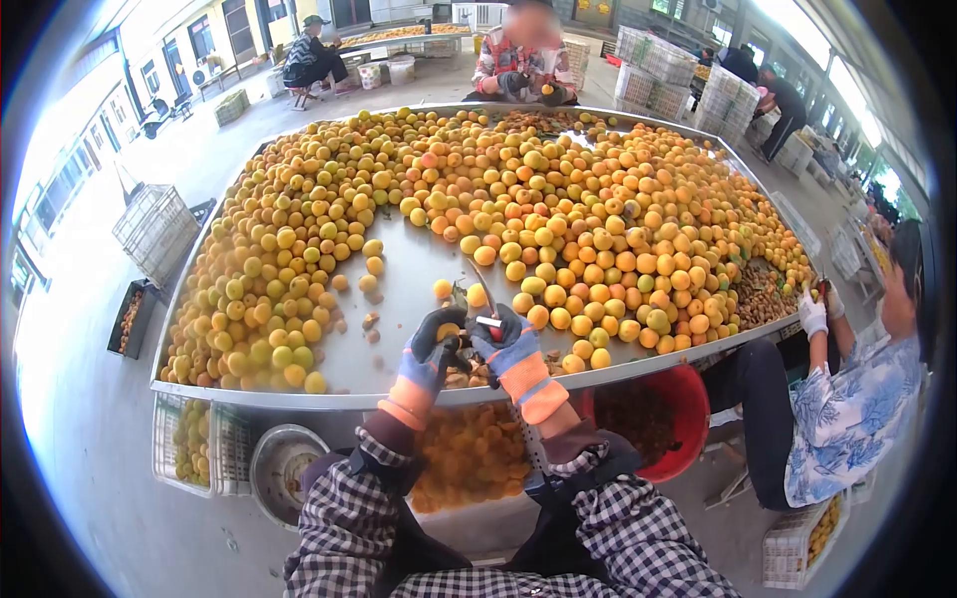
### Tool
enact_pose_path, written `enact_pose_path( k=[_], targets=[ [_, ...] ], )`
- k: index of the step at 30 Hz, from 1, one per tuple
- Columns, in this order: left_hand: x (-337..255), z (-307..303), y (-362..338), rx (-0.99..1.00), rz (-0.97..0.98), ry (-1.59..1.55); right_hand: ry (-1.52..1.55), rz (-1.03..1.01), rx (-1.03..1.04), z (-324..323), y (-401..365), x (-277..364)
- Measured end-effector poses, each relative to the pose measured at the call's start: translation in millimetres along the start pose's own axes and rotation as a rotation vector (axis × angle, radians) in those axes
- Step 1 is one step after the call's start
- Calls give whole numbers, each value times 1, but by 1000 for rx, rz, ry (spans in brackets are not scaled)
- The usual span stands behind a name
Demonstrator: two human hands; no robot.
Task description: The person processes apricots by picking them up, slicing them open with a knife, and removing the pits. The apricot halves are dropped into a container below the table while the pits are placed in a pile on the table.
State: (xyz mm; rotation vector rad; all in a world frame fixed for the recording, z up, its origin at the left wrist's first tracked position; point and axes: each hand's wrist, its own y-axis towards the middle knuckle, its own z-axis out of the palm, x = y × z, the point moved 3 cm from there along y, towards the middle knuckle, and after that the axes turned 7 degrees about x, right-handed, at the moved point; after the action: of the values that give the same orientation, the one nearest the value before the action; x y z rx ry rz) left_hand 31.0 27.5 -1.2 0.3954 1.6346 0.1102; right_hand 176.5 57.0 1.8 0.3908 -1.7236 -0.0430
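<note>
My left hand (pixel 427 351), in a grey and orange glove with dark fingers, is closed around an apricot (pixel 448 331) at the near edge of the metal table (pixel 399 261). Close beside it, my right hand (pixel 509 349), gloved alike, grips a small knife (pixel 478 275). Its thin curved blade points away from me, and white and red show at the handle. Two loose apricots lie just beyond my hands, with a leaf between them. Brown apricot stones or scraps lie under my fingers, partly hidden.
A large heap of apricots (pixel 558 209) covers much of the table. Below stand a crate of apricots (pixel 194 444), a metal basin (pixel 286 468), a container of apricot halves (pixel 469 463) and a red tub (pixel 688 409). One person sits at right, another across the table.
</note>
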Motion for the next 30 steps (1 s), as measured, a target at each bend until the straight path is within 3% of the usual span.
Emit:
enact_pose_path(
  k=[2, 4, 8, 15, 23, 26, 29, 30],
  targets=[
    [-8, 4, -2, 59, -225, -339, -173, -91, -37, -5, 4, 5],
    [-9, 5, -2, 123, -265, -459, 405, -31, -124, -10, 7, -1],
    [-10, 12, -6, 192, -252, -485, 757, -168, -177, -25, 8, 17],
    [-16, 31, -8, 252, -341, -516, 792, -359, -240, -33, 12, 38],
    [-8, 44, -12, 210, -370, -562, 766, -381, -202, -21, 10, 31],
    [-8, 46, -12, 196, -314, -535, 712, -328, -300, -20, 7, 28],
    [2, 45, -10, 171, -295, -429, 698, -337, -245, -16, 11, 22],
    [8, 44, -7, 146, -201, -332, 699, -333, -247, -14, 11, 18]
  ],
)
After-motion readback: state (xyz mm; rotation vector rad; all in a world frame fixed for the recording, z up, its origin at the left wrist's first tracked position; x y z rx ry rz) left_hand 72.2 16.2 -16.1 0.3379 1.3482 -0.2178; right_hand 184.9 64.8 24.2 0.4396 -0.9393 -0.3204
